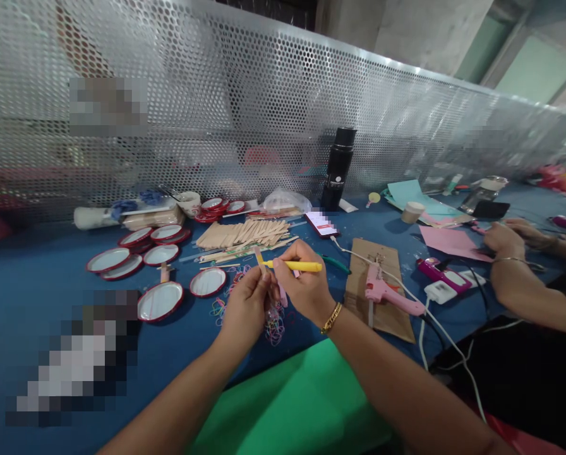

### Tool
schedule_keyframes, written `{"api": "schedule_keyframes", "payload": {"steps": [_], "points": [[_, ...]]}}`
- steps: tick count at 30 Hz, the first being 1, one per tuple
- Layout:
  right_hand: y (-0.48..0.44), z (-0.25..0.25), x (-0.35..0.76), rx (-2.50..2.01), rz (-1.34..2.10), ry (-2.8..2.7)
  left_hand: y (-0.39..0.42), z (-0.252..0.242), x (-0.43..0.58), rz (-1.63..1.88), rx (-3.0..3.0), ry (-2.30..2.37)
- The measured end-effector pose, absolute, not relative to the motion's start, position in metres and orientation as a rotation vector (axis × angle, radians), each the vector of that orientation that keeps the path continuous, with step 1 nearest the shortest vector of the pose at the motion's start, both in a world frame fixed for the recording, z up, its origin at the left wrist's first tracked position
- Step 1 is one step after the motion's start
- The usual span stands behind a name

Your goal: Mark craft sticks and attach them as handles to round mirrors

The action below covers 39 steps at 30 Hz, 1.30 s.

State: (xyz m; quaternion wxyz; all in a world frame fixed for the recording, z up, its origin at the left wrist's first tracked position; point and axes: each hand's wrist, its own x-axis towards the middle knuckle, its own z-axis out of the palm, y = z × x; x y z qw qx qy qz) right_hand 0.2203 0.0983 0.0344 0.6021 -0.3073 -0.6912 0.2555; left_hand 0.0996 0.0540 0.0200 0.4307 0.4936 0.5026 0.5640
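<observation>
My left hand (246, 299) is closed around the lower part of a wooden craft stick (258, 254), which points up and away from me. In my right hand (304, 283) is a yellow marker (302, 266), its tip at the stick's side; yellow shows on the stick there. Beneath both hands lie loose coloured rubber bands (274, 330), partly hidden by my fingers. Just beyond them is a spread pile of craft sticks (245, 234). Several red-rimmed round white discs (160, 302) lie to the left of my left hand.
A pink glue gun (388, 292) with its cord rests on brown cardboard (359, 253) at right. Behind stand a phone (318, 222), a black bottle (340, 167) and a perforated metal screen (273, 88). Another person's hands (505, 240) work beside pink paper (448, 242).
</observation>
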Motion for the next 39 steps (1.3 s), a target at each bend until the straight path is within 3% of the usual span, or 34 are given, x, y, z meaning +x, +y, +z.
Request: {"api": "schedule_keyframes", "payload": {"steps": [22, 29, 39], "points": [[0.105, 0.035, 0.223, -0.758, 0.542, -1.584, 0.054, 0.02, 0.099, 1.385, 1.194, 1.246], [0.109, 0.032, 0.22, -0.649, 0.785, -1.501, 0.05, 0.025, 0.102, 1.389, 1.148, 1.25], [0.097, 0.04, 0.218, -0.705, 0.747, -1.561, 0.049, 0.027, 0.103, 1.398, 1.103, 1.221]]}}
